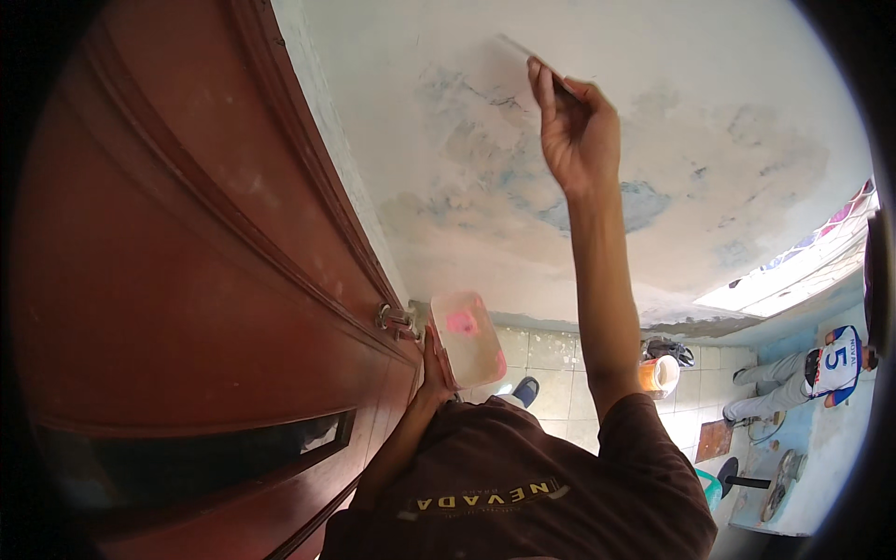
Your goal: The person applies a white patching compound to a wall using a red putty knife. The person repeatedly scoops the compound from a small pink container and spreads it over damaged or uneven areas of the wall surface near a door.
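Head view: right hand (579,131) raised, grip pinched on a flat scraper blade (527,54) pressed against the patchy wall (709,121). Left hand (432,369) cupped under a pale plastic tub (467,338) beside the brown door (187,280). Best kept shallow-angled, pressure even, strokes overlapping.

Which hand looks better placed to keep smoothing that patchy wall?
The right hand, probably. It is raised against the wall and holds a flat scraper on the surface. The left hand is low by the door, holding a tub.
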`<move>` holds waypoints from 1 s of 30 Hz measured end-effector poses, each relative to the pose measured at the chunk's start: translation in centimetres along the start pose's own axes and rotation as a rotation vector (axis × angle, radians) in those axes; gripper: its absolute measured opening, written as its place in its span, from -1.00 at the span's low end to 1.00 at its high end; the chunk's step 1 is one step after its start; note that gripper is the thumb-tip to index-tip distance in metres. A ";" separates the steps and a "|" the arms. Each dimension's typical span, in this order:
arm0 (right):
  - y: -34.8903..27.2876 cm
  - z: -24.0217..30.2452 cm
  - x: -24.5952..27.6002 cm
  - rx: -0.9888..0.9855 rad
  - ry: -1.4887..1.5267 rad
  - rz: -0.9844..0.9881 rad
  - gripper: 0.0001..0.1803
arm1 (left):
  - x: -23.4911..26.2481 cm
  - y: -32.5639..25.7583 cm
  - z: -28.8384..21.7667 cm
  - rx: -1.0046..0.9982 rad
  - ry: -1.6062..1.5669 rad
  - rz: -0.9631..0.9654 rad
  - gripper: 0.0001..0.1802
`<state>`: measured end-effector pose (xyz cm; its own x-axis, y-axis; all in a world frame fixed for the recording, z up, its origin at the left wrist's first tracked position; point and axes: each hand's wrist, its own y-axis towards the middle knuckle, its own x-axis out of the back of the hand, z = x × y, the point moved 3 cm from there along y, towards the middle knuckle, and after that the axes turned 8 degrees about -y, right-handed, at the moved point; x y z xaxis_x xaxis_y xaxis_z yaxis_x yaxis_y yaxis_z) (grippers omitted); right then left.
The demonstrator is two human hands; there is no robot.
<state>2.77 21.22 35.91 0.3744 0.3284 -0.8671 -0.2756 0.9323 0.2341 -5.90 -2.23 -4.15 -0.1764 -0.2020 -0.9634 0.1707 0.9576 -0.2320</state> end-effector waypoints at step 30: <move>4.7 -8.2 9.7 -0.341 0.360 -0.045 -0.54 | 2.7 -1.6 -0.3 -0.022 -0.017 0.018 -0.10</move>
<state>-2.15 27.57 24.99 0.0798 0.1597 -0.9839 -0.5623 0.8222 0.0879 -6.90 -4.23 -6.32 -0.1564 -0.1878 -0.9697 0.1526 0.9654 -0.2116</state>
